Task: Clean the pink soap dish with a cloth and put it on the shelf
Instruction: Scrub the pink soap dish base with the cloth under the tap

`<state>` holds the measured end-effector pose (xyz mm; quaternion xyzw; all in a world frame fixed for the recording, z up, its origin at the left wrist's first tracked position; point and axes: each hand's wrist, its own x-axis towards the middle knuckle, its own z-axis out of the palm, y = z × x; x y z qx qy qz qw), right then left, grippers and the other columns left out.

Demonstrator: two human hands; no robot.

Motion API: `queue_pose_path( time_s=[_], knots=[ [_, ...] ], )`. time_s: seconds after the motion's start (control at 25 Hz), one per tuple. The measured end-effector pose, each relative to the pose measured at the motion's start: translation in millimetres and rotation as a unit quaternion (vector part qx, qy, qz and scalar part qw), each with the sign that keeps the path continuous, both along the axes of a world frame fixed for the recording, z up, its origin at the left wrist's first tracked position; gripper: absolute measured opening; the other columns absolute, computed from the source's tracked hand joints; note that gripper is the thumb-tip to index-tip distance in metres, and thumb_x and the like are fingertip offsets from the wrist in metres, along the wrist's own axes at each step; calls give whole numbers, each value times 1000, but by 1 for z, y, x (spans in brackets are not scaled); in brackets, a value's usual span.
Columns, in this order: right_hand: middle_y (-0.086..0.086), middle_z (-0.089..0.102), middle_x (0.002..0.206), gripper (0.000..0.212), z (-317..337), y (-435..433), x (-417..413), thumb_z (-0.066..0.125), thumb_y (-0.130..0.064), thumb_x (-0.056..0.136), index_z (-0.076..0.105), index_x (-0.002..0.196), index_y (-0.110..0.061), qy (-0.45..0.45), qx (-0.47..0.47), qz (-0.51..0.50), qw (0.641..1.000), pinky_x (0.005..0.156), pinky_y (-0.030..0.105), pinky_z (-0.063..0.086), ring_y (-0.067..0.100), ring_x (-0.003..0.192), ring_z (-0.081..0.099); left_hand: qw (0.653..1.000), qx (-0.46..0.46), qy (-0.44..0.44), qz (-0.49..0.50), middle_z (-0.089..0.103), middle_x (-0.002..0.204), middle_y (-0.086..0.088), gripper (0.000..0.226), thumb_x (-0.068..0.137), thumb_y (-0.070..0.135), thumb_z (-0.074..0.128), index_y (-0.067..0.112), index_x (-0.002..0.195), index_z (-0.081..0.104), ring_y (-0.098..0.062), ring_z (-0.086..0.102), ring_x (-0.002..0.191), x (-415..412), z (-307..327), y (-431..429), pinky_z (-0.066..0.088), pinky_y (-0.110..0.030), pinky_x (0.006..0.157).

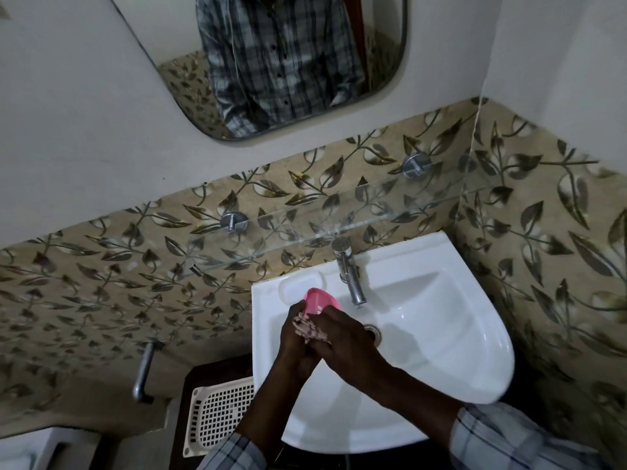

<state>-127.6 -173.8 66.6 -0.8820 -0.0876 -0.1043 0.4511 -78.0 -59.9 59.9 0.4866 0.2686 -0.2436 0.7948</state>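
1. The step in hand looks like the wiping: both hands meet over the sink (441, 351), a little below the middle of the frame, with the pink soap dish (320, 300) and the cloth (310, 329) between them.
2. The left hand (295, 337) has its grip closed around the lower part of the soap dish. The dish is tilted, its open side showing, just left of the tap (349, 269).
3. The right hand (342, 340) pinches the bunched, patterned cloth against the dish; how much of the dish has been wiped I cannot tell.
4. The glass shelf (339, 212) runs across the tiled wall above the sink, towards the upper right of the frame, held by metal brackets. Nothing stands on it.
5. The next move, as I judge it, calls for finishing the wipe, then lifting the dish up past the tap and setting it flat on the glass, gently, since the shelf is narrow.
6. Count: one soap dish, one cloth, one shelf with two brackets, one tap, one sink, one mirror (169, 45), one white basket (217, 415) at lower left.
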Motion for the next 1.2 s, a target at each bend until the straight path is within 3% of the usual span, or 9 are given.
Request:
queue_pose_path(
  time_s=[0.12,0.24,0.36,0.48,0.68,0.76,0.92,1.04,1.2],
  knots=[
    [17,72,106,44,-16,-38,5,84,-4,65,73,108,-3,-178,-143,151,962,74,36,61,31,94,72,995,-58,48,-64,69,71,-21,41,83,30,54,-6,80,72,-32,70,57,0,7,10,58,-35,55],
    [19,72,100,44,-22,-58,11,81,2,62,74,105,-1,-163,-136,135,968,71,39,62,33,89,72,994,-93,40,-45,69,88,-24,41,82,29,55,-7,91,73,-35,69,73,-4,8,7,59,-39,66],
    [8,68,88,30,-17,-23,-5,68,-18,73,73,101,-9,-22,-15,88,996,66,23,50,18,77,64,999,-28,15,8,61,87,-19,42,95,38,49,-1,102,62,-29,60,78,-5,5,0,53,-37,69],
    [-5,60,63,16,0,-1,3,66,-36,71,63,69,-20,133,69,-46,988,49,18,36,5,53,53,998,50,-45,-7,69,83,-16,44,96,42,48,3,97,66,-27,66,78,-7,1,-2,52,-36,73],
    [20,76,80,14,32,-9,43,78,-13,77,73,78,0,278,463,-179,823,63,34,60,26,72,75,989,57,-135,8,70,125,-15,48,103,41,42,8,131,61,-29,67,116,-19,-7,-17,49,-43,102],
    [22,75,81,17,31,-11,44,78,-15,78,73,78,1,265,422,-164,852,67,40,61,30,76,75,991,47,-123,17,68,130,-16,51,103,42,39,8,136,58,-31,64,120,-23,-12,-19,48,-45,105],
    [6,73,74,18,11,-19,15,75,-27,78,71,76,-10,215,120,20,969,54,20,49,11,63,67,997,57,-60,5,76,96,-17,56,101,45,42,-4,120,61,-29,73,87,-13,-8,-5,58,-37,74],
    [10,70,81,13,1,-54,20,75,-25,80,70,79,-12,129,-73,157,976,66,30,46,21,76,66,1000,23,-6,-10,75,90,-22,53,100,45,42,-2,115,63,-33,73,80,-12,-5,1,57,-39,72],
    [8,68,103,32,-18,-64,27,64,-11,80,68,112,-14,-160,-141,68,975,81,30,49,23,100,60,996,-85,-3,-41,74,94,-22,41,85,28,65,-3,112,70,-34,70,81,-6,7,0,58,-40,75]
  ],
)
